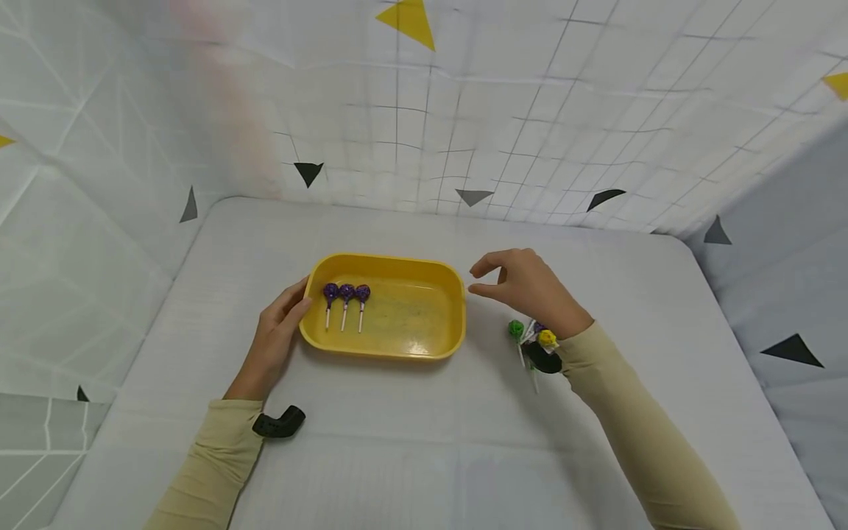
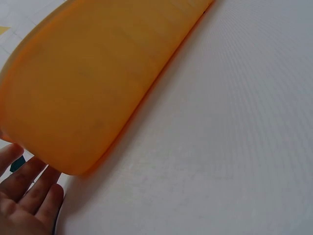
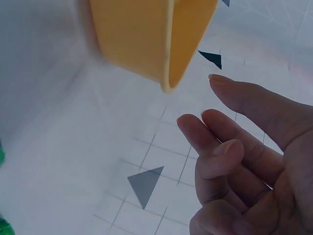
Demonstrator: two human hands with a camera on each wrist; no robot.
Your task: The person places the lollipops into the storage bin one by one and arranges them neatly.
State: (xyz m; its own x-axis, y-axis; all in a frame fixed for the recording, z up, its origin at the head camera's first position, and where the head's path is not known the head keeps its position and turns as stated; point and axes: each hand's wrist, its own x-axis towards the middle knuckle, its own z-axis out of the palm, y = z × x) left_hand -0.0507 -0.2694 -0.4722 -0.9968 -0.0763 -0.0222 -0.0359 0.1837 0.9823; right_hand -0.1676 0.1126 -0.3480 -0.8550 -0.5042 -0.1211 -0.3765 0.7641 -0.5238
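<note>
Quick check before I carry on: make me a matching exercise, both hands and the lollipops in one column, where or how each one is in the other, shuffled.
1. Left hand
2. Three purple lollipops in a row
3. Right hand
4. Yellow lollipop

A. On the table, close to the right sleeve
B. Holding nothing, just off the right end of the yellow tray
C. Touching the tray's left end
D. Inside the tray, toward its left end

Pairs: 1-C, 2-D, 3-B, 4-A

Tan sleeves point(image 1: 212, 456) and black wrist cameras point(image 1: 280, 422) are worn.
</note>
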